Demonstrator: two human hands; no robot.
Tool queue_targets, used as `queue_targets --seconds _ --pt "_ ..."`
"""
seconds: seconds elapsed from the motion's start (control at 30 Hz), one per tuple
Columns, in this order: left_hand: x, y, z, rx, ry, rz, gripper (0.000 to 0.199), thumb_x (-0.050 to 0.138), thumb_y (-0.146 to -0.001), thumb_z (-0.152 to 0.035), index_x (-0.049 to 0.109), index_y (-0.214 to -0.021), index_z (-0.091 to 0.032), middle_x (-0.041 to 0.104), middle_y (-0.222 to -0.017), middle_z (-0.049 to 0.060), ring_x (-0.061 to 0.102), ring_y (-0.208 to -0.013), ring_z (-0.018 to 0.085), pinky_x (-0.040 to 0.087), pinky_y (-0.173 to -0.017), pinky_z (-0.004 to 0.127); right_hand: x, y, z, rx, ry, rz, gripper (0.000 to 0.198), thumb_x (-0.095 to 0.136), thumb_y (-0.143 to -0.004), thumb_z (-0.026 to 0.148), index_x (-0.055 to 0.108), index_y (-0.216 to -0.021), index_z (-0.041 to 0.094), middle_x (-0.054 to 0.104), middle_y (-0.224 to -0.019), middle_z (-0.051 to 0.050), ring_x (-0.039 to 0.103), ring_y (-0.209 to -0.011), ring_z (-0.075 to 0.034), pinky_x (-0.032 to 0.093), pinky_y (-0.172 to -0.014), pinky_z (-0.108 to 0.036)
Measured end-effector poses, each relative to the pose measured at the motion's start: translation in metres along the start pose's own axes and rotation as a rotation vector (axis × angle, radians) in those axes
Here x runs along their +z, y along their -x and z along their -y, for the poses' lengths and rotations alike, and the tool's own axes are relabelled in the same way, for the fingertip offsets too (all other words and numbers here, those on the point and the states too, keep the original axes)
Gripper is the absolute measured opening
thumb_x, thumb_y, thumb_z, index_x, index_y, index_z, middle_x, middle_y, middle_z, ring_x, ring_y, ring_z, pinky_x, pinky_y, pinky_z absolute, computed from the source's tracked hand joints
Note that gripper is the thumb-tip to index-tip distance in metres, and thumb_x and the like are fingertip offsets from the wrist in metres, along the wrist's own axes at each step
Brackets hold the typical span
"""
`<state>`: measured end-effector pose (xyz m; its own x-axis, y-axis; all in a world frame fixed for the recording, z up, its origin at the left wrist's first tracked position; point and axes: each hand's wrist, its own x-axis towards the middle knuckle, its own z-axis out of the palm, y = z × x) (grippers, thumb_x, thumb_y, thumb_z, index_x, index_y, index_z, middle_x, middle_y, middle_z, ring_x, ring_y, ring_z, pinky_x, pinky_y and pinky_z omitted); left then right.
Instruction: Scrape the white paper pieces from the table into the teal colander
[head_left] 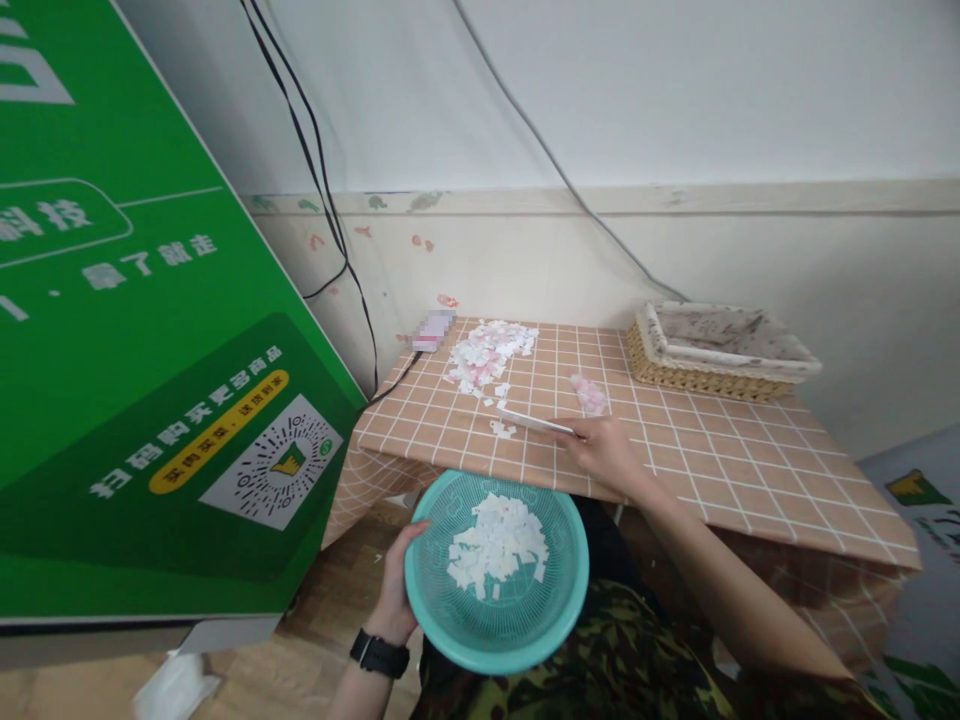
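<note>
My left hand (400, 570) is closed on the left rim of a round teal plastic colander (566, 600), held at the table's front edge. Inside it lies a heap of small white paper pieces (501, 540). My right hand (606, 452) is closed around one end of a thin, flat, whitish strip (534, 421); its exact kind I cannot tell. The strip's far end is beside a few loose paper scraps (502, 430) on the tabletop. Farther back sits a larger pile of white and pink scraps (491, 350).
A checked brown cloth covers the table (735, 470). A lined wicker basket (712, 375) stands at the back right, and a small pink-white clump (589, 395) lies left of it. The green cabinet (180, 300) borders the left side. Black cables (330, 210) hang by the wall.
</note>
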<state>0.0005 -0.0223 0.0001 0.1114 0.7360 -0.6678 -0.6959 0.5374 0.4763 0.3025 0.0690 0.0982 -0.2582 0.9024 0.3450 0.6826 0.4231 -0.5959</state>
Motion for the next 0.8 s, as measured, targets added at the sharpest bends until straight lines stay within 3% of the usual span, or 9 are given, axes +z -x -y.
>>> queue_targets --seconds 0.1,0.2,0.27,0.37,0.47,0.57,0.67,0.8 --pt "0.003 0.005 -0.009 0.031 -0.007 0.021 0.020 0.064 -0.073 -0.027 0.069 -0.085 -0.011 0.074 -0.074 0.008 0.068 -0.065 0.023 0.054 -0.069 0.037 0.000 0.003 0.002 -0.032 -0.053 0.078 0.027 0.048 -0.089 0.030 0.073 -0.096 0.020 0.072 -0.076 -0.004 0.056 -0.054 -0.012 0.040 -0.054 -0.024" --pt "0.006 0.008 -0.015 0.069 -0.014 0.033 0.018 0.064 -0.074 -0.024 0.068 -0.086 -0.011 0.075 -0.076 0.008 0.069 -0.068 0.022 0.054 -0.070 0.036 0.002 0.006 0.004 0.000 -0.046 0.045 0.028 0.050 -0.089 0.034 0.074 -0.090 0.020 0.072 -0.074 -0.005 0.058 -0.056 -0.014 0.042 -0.055 -0.026" --pt "0.008 0.009 -0.018 0.093 -0.015 0.020 0.016 0.065 -0.073 -0.022 0.068 -0.085 -0.012 0.075 -0.076 0.008 0.069 -0.068 0.021 0.054 -0.071 0.034 0.004 0.008 0.004 0.002 -0.051 0.015 0.027 0.051 -0.088 0.035 0.073 -0.094 0.021 0.073 -0.083 -0.006 0.061 -0.062 -0.016 0.044 -0.058 -0.027" --pt "0.009 0.010 -0.021 0.080 -0.043 0.028 0.019 0.064 -0.074 -0.024 0.068 -0.086 -0.010 0.075 -0.076 0.009 0.069 -0.069 0.022 0.055 -0.072 0.035 0.004 0.010 0.005 -0.044 -0.075 0.074 0.027 0.051 -0.088 0.033 0.072 -0.100 0.022 0.073 -0.093 -0.006 0.064 -0.069 -0.017 0.045 -0.063 -0.028" --pt "0.009 0.010 -0.022 0.050 -0.064 0.049 0.022 0.063 -0.076 -0.027 0.068 -0.087 -0.008 0.075 -0.076 0.010 0.069 -0.069 0.023 0.054 -0.073 0.036 0.002 0.010 0.007 -0.030 -0.095 0.122 0.028 0.050 -0.089 0.034 0.073 -0.094 0.019 0.073 -0.080 -0.005 0.060 -0.060 -0.016 0.042 -0.057 -0.027" --pt "0.009 0.009 -0.023 0.064 -0.069 0.049 0.021 0.063 -0.075 -0.026 0.068 -0.087 -0.009 0.075 -0.075 0.010 0.069 -0.068 0.022 0.054 -0.073 0.036 0.002 0.003 0.006 0.017 -0.111 0.077 0.030 0.051 -0.088 0.037 0.074 -0.091 0.017 0.071 -0.071 -0.004 0.056 -0.053 -0.014 0.038 -0.050 -0.026" --pt "0.009 0.008 -0.023 0.059 -0.074 0.065 0.024 0.063 -0.075 -0.027 0.068 -0.089 -0.009 0.075 -0.077 0.011 0.069 -0.069 0.023 0.054 -0.072 0.037 0.006 -0.005 0.004 0.001 -0.117 0.048 0.027 0.052 -0.087 0.033 0.073 -0.097 0.019 0.073 -0.084 -0.005 0.062 -0.063 -0.017 0.044 -0.058 -0.027" --pt "0.010 0.007 -0.024 0.066 -0.063 0.045 0.020 0.063 -0.075 -0.026 0.068 -0.085 -0.010 0.075 -0.073 0.009 0.069 -0.068 0.023 0.055 -0.071 0.037 0.014 -0.005 0.006 -0.031 -0.135 0.110 0.027 0.051 -0.088 0.031 0.072 -0.103 0.023 0.073 -0.096 -0.007 0.066 -0.080 -0.021 0.048 -0.069 -0.030"
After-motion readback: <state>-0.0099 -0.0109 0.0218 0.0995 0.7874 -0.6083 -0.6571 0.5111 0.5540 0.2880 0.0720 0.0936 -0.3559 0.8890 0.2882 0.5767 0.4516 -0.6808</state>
